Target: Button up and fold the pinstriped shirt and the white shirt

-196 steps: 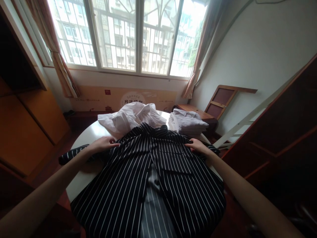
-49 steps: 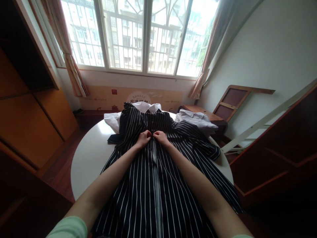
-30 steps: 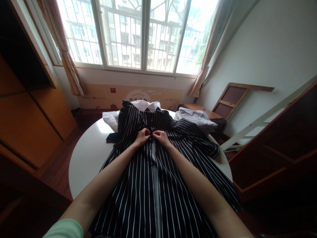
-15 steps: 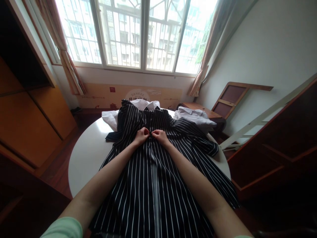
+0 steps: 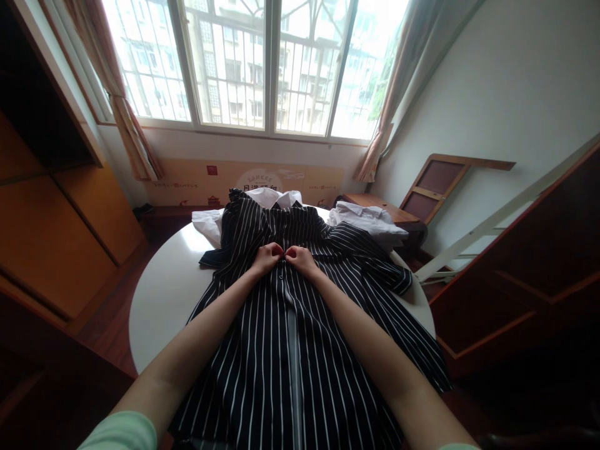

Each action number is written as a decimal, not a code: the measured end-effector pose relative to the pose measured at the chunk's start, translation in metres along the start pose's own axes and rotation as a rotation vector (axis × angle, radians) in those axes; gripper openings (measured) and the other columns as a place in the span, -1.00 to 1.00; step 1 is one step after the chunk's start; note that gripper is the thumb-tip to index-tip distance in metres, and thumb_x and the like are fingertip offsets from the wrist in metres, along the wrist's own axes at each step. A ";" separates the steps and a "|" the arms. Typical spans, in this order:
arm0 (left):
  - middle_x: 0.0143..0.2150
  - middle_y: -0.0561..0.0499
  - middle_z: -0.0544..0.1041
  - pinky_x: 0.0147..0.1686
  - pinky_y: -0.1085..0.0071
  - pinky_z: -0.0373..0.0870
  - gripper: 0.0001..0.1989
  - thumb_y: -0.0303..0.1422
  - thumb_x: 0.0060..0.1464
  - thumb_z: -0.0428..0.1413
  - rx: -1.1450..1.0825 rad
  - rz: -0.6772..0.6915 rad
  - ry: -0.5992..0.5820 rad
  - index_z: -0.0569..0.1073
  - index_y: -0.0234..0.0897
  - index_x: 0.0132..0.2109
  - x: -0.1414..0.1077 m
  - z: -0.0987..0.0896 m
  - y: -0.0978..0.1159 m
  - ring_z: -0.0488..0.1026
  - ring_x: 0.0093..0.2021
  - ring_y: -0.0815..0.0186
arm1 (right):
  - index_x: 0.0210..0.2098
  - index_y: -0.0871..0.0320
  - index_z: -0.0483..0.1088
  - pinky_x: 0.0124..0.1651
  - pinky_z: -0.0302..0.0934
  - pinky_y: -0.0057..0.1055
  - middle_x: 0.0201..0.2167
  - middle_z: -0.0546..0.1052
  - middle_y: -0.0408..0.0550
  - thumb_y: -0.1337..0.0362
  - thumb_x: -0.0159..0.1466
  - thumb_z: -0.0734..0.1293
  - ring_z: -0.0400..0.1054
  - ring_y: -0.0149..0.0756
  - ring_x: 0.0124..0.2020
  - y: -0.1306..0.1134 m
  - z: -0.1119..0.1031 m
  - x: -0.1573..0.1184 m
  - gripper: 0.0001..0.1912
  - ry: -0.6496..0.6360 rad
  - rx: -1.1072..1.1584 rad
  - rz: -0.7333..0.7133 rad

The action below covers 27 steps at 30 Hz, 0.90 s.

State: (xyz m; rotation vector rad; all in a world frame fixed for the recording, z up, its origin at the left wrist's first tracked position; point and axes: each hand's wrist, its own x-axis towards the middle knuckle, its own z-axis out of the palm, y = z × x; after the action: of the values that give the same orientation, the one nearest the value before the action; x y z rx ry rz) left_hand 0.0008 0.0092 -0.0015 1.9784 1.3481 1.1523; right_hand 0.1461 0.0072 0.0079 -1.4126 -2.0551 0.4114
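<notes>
A black dress with white stripes [image 5: 262,337] lies spread over the round white table [image 5: 157,300], its hem toward me and its sleeves out to both sides. My left hand [image 5: 268,257] pinches the front placket at about waist height. Close beside it, fingertips almost meeting, my right hand [image 5: 300,259] pinches the same placket from the other side. Whatever small part sits between the fingertips is hidden. Just below the hands a small button [image 5: 281,277] shows on the placket. Farther down, the front edges part in a pale strip.
Folded white clothes [image 5: 365,220] lie at the table's back right, and more white cloth [image 5: 206,224] at the back left. A wooden chair [image 5: 431,184] stands behind on the right. An orange cabinet [image 5: 56,244] is to the left; a dark wooden panel [image 5: 525,275] is on the right.
Almost nothing differs. Both hands stay at the same place on the placket, with only a slight shift of the fingers.
</notes>
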 end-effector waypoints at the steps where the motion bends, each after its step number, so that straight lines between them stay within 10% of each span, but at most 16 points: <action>1: -0.41 0.03 0.50 -0.28 0.44 0.34 -0.91 -0.52 -0.09 0.05 0.013 0.011 0.000 0.44 -0.31 -0.40 0.000 0.000 0.000 0.44 -0.35 0.37 | -0.42 0.20 0.44 -0.27 0.19 -0.49 -0.40 0.52 -0.06 0.40 0.09 0.27 0.38 -0.37 -0.36 0.000 0.001 0.000 -0.90 0.006 -0.009 -0.005; 27: -0.45 0.04 0.48 -0.32 0.42 0.33 -0.96 -0.43 -0.07 0.07 0.052 -0.017 0.022 0.40 -0.29 -0.44 -0.002 -0.002 0.007 0.42 -0.38 0.34 | -0.40 0.21 0.40 -0.23 0.20 -0.46 -0.38 0.50 -0.07 0.39 0.12 0.25 0.36 -0.37 -0.33 -0.001 0.001 -0.002 -0.91 0.056 0.009 0.006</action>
State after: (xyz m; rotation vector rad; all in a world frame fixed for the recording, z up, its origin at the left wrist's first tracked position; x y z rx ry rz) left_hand 0.0021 0.0045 0.0043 1.9921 1.4167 1.1451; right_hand 0.1457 0.0055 0.0071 -1.4091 -2.0021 0.3790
